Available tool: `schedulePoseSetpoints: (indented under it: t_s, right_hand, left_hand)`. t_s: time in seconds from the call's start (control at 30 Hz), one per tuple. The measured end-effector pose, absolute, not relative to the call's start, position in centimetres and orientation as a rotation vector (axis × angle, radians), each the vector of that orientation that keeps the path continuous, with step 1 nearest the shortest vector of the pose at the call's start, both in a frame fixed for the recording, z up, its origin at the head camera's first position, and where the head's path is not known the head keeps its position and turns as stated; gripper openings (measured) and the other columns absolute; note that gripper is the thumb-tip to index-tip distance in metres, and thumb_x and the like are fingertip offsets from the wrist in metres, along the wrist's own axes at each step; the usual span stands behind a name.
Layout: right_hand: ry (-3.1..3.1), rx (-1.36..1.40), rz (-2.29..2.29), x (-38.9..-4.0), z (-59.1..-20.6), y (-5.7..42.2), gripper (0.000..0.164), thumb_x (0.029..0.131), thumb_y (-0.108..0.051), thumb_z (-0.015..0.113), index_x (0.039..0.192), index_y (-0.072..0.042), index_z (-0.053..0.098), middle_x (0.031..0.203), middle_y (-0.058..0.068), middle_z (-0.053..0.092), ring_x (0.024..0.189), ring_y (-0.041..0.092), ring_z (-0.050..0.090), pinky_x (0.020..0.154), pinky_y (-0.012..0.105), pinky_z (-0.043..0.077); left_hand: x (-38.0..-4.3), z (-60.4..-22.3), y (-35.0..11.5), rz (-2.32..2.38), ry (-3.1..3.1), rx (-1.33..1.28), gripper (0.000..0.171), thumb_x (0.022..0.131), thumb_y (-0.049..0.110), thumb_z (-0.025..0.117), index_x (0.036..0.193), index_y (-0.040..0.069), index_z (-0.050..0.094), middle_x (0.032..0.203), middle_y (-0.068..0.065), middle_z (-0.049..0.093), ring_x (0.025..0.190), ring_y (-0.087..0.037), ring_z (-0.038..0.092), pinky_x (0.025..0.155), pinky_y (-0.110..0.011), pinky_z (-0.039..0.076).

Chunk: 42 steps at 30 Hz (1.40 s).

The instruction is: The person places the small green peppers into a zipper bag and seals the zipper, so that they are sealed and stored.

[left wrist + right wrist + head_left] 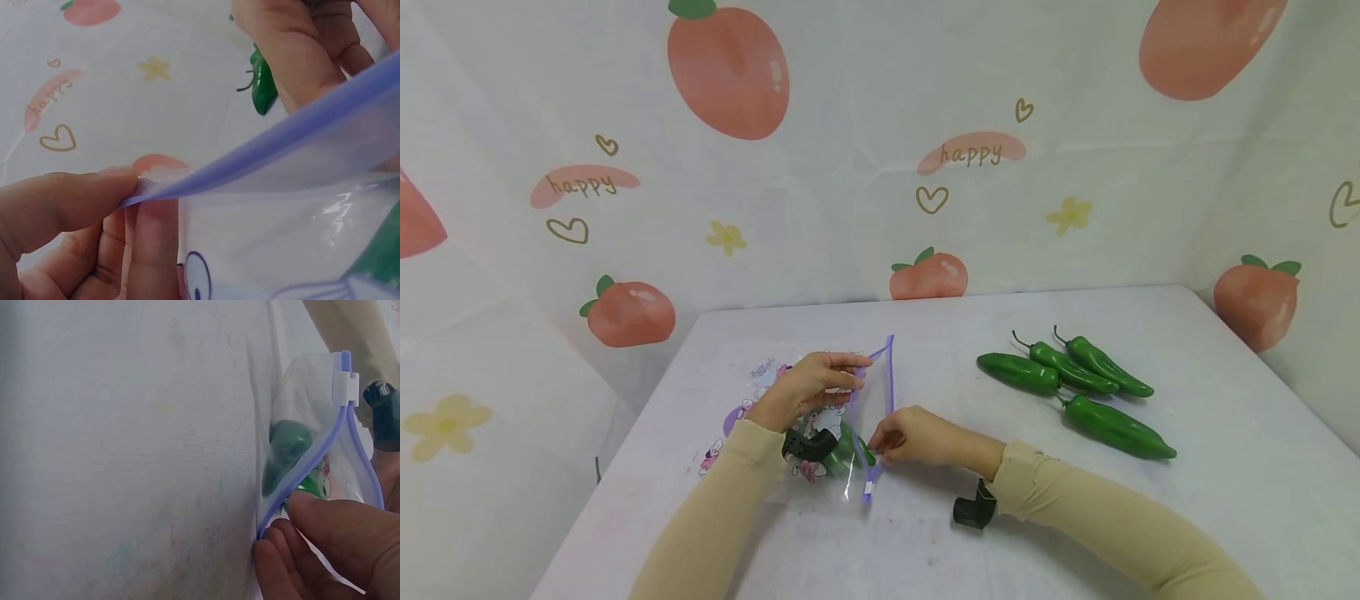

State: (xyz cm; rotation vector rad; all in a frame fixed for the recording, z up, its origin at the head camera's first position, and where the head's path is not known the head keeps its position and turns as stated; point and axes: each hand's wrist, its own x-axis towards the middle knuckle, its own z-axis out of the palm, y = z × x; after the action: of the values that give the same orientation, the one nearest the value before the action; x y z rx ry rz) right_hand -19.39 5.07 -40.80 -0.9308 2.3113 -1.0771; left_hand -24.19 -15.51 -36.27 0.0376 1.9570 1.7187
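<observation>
A clear zip bag (891, 375) with purple edging and a printed cartoon pattern lies on the left of the table, its mouth gaping toward the right. My left hand (820, 385) pinches the upper part of that purple edging (237, 162) between thumb and fingers. Low at the mouth, my right hand (917, 437) has thumb and fingers curled together at the end of a green pepper (309, 485), which extends into the bag. Another green pepper (290, 440) shows through the film. A white slider (345, 389) sits at the zip's near end.
Several green peppers lie on the right of the table, among them a front one (1116, 427) and a left one (1018, 372). Black wrist mounts (976, 507) hang at both sleeves. A fruit-printed cloth (835, 208) stands behind the table.
</observation>
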Motion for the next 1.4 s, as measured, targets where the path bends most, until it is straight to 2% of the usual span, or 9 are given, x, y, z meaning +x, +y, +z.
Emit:
schedulePoseSetpoints:
  t_s: [0.4, 0.63, 0.83, 1.0, 1.4]
  right_hand:
    - [2.317, -0.903, -1.208, -19.1, -40.8, 5.7, 0.021, 0.085, 0.004, 0.068, 0.105, 0.001, 0.071, 0.09, 0.007, 0.072, 0.084, 0.012, 0.067, 0.076, 0.02, 0.054]
    - [2.325, -0.928, -1.283, -19.0, -39.7, 6.7, 0.024, 0.086, 0.003, 0.068, 0.11, 0.003, 0.069, 0.097, 0.013, 0.071, 0.086, 0.01, 0.066, 0.079, 0.019, 0.053]
    - [2.322, -0.937, -1.352, -19.1, -38.6, 7.8, 0.025, 0.087, 0.002, 0.066, 0.112, 0.004, 0.067, 0.103, 0.017, 0.07, 0.092, 0.016, 0.067, 0.082, 0.022, 0.054]
    - [2.368, -0.907, -1.395, -19.1, -37.5, 8.9, 0.025, 0.089, -0.002, 0.067, 0.114, 0.001, 0.067, 0.106, 0.017, 0.07, 0.098, 0.019, 0.067, 0.084, 0.024, 0.054]
    - [2.475, -0.85, -1.54, -19.1, -35.2, 12.7, 0.029, 0.088, -0.005, 0.069, 0.117, -0.005, 0.067, 0.116, 0.011, 0.068, 0.107, 0.026, 0.065, 0.087, 0.025, 0.054]
  left_hand:
    - [-24.1, -36.2, -15.5, 1.73, 1.952, 0.037, 0.046, 0.088, -0.001, 0.065, 0.133, -0.003, 0.055, 0.095, 0.005, 0.06, 0.077, -0.009, 0.056, 0.067, -0.021, 0.052]
    - [-24.2, -36.3, -15.7, 1.727, 1.95, 0.045, 0.047, 0.088, 0.0, 0.065, 0.134, -0.004, 0.053, 0.098, 0.003, 0.062, 0.079, -0.009, 0.057, 0.067, -0.021, 0.051]
    - [-24.2, -36.3, -15.8, 1.724, 1.953, 0.035, 0.047, 0.087, 0.0, 0.066, 0.133, -0.002, 0.055, 0.105, -0.001, 0.063, 0.08, -0.009, 0.058, 0.069, -0.022, 0.052]
    - [-24.1, -36.3, -15.7, 1.723, 1.963, 0.035, 0.044, 0.087, 0.0, 0.067, 0.13, 0.0, 0.058, 0.105, -0.002, 0.064, 0.08, -0.009, 0.059, 0.068, -0.022, 0.052]
    - [-24.2, -36.5, -15.9, 1.704, 1.972, 0.084, 0.047, 0.089, 0.0, 0.065, 0.135, -0.004, 0.053, 0.111, -0.008, 0.063, 0.075, -0.008, 0.057, 0.066, -0.02, 0.051]
